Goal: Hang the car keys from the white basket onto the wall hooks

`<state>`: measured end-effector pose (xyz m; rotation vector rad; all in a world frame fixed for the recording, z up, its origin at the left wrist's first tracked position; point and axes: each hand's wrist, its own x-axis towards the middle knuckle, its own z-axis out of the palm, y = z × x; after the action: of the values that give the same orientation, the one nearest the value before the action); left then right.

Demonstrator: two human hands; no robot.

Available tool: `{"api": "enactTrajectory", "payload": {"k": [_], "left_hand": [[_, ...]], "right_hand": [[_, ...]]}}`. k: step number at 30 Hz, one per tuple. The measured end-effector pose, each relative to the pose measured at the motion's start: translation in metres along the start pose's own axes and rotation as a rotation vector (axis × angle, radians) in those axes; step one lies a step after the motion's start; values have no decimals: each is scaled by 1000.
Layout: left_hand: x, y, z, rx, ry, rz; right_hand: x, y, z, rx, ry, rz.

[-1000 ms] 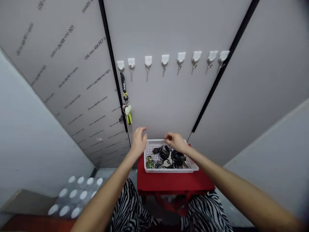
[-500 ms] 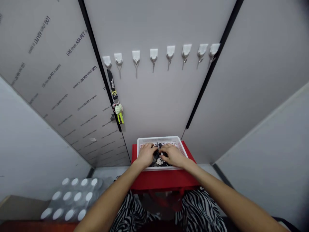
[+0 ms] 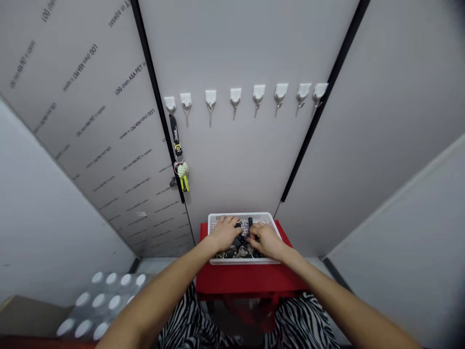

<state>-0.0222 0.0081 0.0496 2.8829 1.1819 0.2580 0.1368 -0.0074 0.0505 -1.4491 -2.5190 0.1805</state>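
Observation:
A white perforated basket (image 3: 240,216) stands on a small red stool (image 3: 247,281) against the grey wall. It holds a heap of dark keychains (image 3: 242,248). My left hand (image 3: 225,232) lies inside the basket on its left side, fingers spread over the heap. My right hand (image 3: 267,240) is in the basket beside it, fingers curled into the keychains; what they grip is hidden. Above, a row of white adhesive hooks (image 3: 235,97) crosses the wall. One keychain with a black strap and a yellow-green charm (image 3: 180,167) hangs from the leftmost hook (image 3: 169,103).
A shrink-wrapped pack of white-capped bottles (image 3: 100,303) lies on the floor at the lower left. My knees in zebra-print trousers (image 3: 189,325) flank the stool. Black vertical strips (image 3: 156,97) divide the wall panels.
Both hands have dropped from above the basket's rim into the basket and now rest on the keychains. The camera has shifted slightly.

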Motion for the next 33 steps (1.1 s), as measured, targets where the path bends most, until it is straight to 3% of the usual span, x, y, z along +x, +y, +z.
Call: {"api": "enactTrajectory", "payload": {"k": [10,15,19,21,25,27,30,33], "left_hand": [[-9,-16,-46,-175,47,-101],[-15,-21,-57,-306,199,-150],[-20,-18,-67,-392,317,-200],[-23,-15,-70,-429,359,-215],[-31,-12,-67,-492,416,-235],[-36,-12,-64,-530,445,-272],[-43,-12,-62,-586,480,-351],[-47,-13,-61,-654,509,-426]], "right_hand": [[5,-3,-1,181,93,13],[16,-6,-5,345,138,61],[25,-11,-6,455,169,181],[29,-15,-6,628,148,239],[35,-26,-12,1215,65,372],[38,-31,-19,1460,134,405],[44,-36,-33,1744,240,328],[55,-43,-45,1848,359,281]]}}
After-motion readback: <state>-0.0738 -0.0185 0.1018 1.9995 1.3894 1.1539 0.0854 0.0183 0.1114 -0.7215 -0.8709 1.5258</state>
